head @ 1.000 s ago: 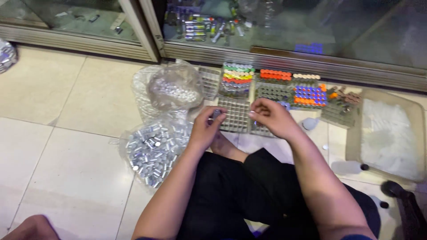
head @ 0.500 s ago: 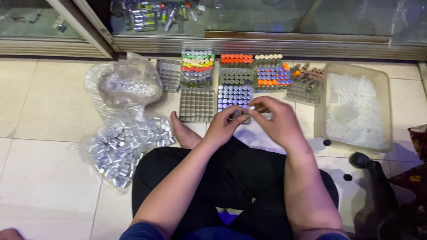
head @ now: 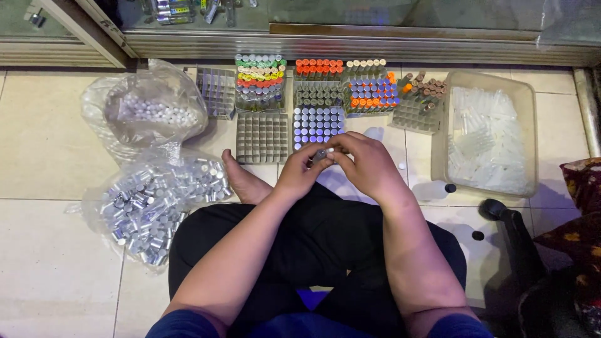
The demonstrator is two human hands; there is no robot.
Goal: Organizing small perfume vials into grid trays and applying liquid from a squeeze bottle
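I sit cross-legged on a tiled floor in black trousers. My left hand (head: 302, 173) and my right hand (head: 365, 164) meet in front of me and pinch a small grey vial (head: 320, 154) between their fingertips. Just beyond the hands lies a grey rack (head: 317, 124) filled with purple-capped vials. To its left stands an empty grey grid rack (head: 263, 138). My bare foot (head: 243, 179) rests on the floor beside the left hand.
More racks with green, yellow, red, orange and blue caps (head: 259, 81) line a glass cabinet base. Left lie a clear bag of silver vials (head: 156, 200) and a bag of white caps (head: 153, 111). At right stands a clear plastic tub (head: 490, 134); loose black caps (head: 450, 188) lie nearby.
The view has tilted down and shifted, so the racks appear higher. Both hands have drawn back from the racks toward my lap, still joined on the vial.
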